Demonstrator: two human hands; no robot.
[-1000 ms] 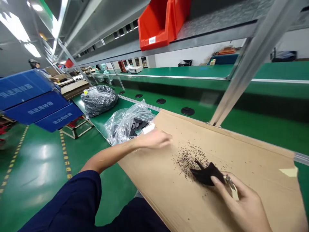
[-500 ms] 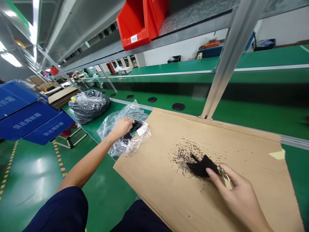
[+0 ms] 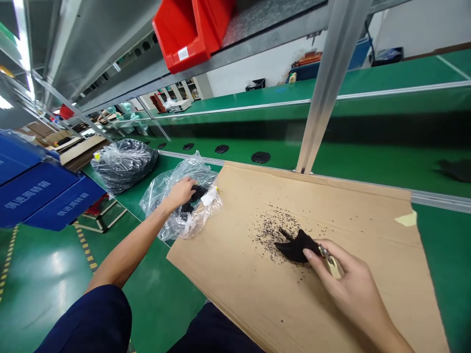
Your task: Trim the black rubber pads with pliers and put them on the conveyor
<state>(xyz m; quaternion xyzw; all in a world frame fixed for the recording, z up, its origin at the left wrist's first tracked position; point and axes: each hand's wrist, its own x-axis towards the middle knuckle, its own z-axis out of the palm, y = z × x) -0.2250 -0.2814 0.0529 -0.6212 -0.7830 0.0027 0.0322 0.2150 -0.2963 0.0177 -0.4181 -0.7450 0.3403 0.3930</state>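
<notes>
My left hand (image 3: 181,192) reaches into an open clear plastic bag (image 3: 165,215), its fingers curled onto a black piece (image 3: 198,192). More black pieces (image 3: 186,208) lie in the bag beside a white label (image 3: 209,196). My right hand (image 3: 342,274) is closed around a curved, matte black piece (image 3: 296,246) and cream-handled nippers (image 3: 331,264). The nippers lie within the palm, and their tips are partly hidden. Beneath the black piece, many small black bits (image 3: 274,230) are scattered over a brown cardboard sheet (image 3: 235,274).
A tied bag of black parts (image 3: 125,164) stands at far left, near blue crates (image 3: 47,196). Black discs (image 3: 260,157) lie on the green surface behind the cardboard. A metal post (image 3: 320,93) rises at the cardboard's back edge. A red bin (image 3: 191,39) hangs overhead.
The view has turned slightly right, so everything sits further left. Both hands keep nearly the same places over the bag and cardboard. A blurred black shape shows more fully at the right edge.
</notes>
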